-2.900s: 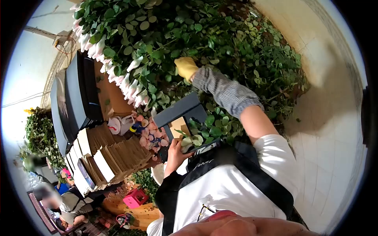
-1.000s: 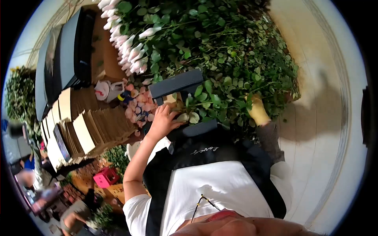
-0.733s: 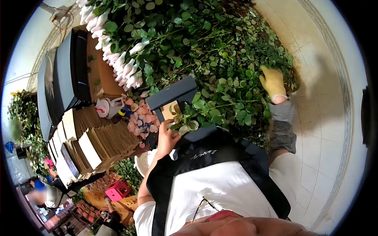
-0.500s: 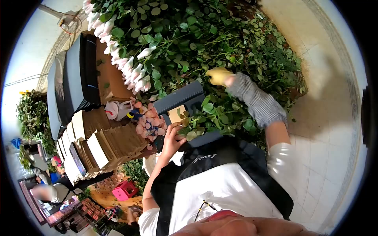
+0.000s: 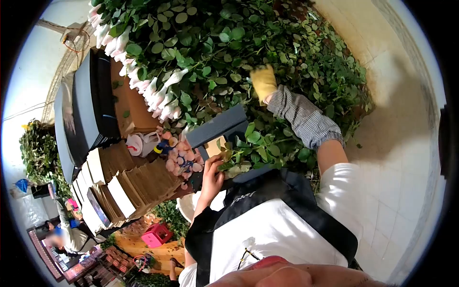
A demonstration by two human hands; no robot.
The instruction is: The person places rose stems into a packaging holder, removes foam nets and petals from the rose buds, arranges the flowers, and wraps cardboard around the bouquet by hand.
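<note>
Green leafy pile [image 5: 306,62], one; pale-sleeved buds [image 5: 154,95] at its left edge. Dark ridged holder [image 5: 215,126], one, at the pile's near edge: leafy stems [image 5: 260,143] inside. Left hand [image 5: 210,179] at the holder's left edge; right hand [image 5: 264,83], yellow-gloved, over the pile; either grip: cannot tell. Tan card [image 5: 214,147], one, in holder.

– Is the yellow, cuffed cloth glove [image 5: 264,86] shiny?
– No, matt. The grey-striped, tubular cloth sleeve cover [image 5: 306,117] looks matt too, rough with wrinkles.
– And the long, dark grey, ribbed panel [image 5: 216,126]?
– Matt; plastic or foam, I can't tell.
– The green, oval leaves [image 5: 237,33]?
– Smooth, some glossy.
– That thick, brown cardboard stack [image 5: 149,189]?
– Matt, rough along its edges.
– The boxy, pink plastic stool [image 5: 156,235]?
– Smooth, slightly glossy.
</note>
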